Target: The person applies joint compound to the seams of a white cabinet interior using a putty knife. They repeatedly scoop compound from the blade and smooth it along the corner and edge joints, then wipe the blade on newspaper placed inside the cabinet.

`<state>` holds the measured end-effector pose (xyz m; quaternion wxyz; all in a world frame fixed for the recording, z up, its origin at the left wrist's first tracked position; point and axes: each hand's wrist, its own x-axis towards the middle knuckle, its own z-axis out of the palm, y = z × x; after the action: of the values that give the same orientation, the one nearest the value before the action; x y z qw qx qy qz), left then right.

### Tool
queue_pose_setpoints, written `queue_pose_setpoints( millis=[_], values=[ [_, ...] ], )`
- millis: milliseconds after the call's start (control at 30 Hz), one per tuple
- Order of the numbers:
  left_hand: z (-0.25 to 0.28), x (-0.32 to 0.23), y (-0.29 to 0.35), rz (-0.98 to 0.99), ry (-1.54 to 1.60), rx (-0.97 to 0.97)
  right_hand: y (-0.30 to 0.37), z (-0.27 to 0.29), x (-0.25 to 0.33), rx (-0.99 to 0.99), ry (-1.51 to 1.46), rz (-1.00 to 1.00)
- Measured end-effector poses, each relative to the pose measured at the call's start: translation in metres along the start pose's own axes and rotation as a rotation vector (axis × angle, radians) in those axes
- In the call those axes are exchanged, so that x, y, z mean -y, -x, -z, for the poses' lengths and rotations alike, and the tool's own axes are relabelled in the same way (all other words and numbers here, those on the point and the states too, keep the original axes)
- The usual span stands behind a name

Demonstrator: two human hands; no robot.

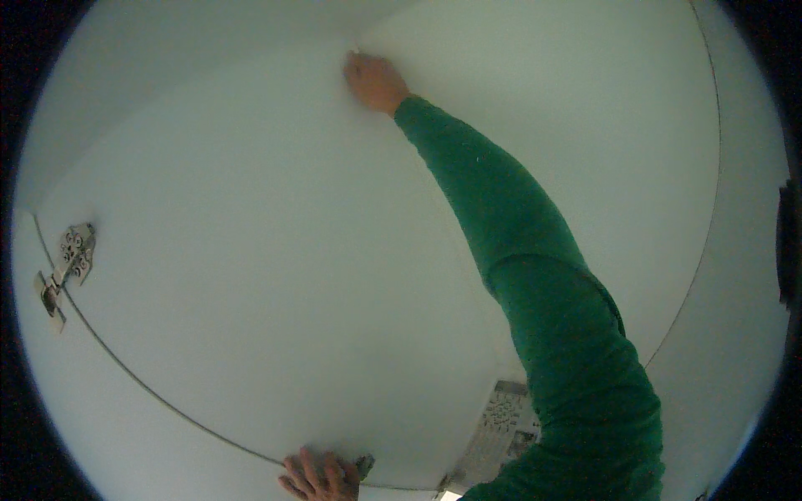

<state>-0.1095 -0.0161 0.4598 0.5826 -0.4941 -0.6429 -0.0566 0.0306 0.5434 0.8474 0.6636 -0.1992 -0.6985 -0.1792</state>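
Observation:
My right arm in a green sleeve (535,250) stretches far across a large pale, smooth panel (276,250). At its end my right hand (375,82) is closed against the panel, and a small whitish tip (357,50) shows by its fingers; what it holds is too small and blurred to name. Low in the picture, my left hand (322,477) lies with its fingers apart over the panel's near edge. A small dark greenish piece (365,466) sits right beside that hand. A metal hinge (77,252) is fixed near the panel's left edge.
A printed sheet or label with small diagrams (504,415) lies partly behind my right sleeve. The hinge's other part (50,301) sits beyond the panel's left edge. A thin curved seam (718,142) runs down the right side, and a dark object (786,246) stands at the right rim.

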Motion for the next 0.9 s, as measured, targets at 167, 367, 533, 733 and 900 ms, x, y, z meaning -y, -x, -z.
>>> queue_pose_setpoints(
  millis=[167,367,533,733,900],
  values=[
    [0.005,-0.006,-0.001,0.011,0.049,-0.009,-0.011,0.014,-0.017,0.211,0.362,-0.064],
    [0.014,-0.005,-0.006,-0.006,0.042,-0.013,0.026,0.028,-0.019,0.208,0.107,0.014],
    [0.006,-0.014,-0.014,0.012,0.105,-0.058,-0.001,0.015,-0.053,0.154,0.301,0.138],
    [0.021,-0.02,-0.017,0.012,0.083,0.002,0.017,0.03,-0.036,0.171,0.051,-0.019],
    [0.025,-0.029,-0.028,0.01,0.083,-0.032,0.017,0.045,-0.054,0.046,-0.129,-0.083]
  ],
)
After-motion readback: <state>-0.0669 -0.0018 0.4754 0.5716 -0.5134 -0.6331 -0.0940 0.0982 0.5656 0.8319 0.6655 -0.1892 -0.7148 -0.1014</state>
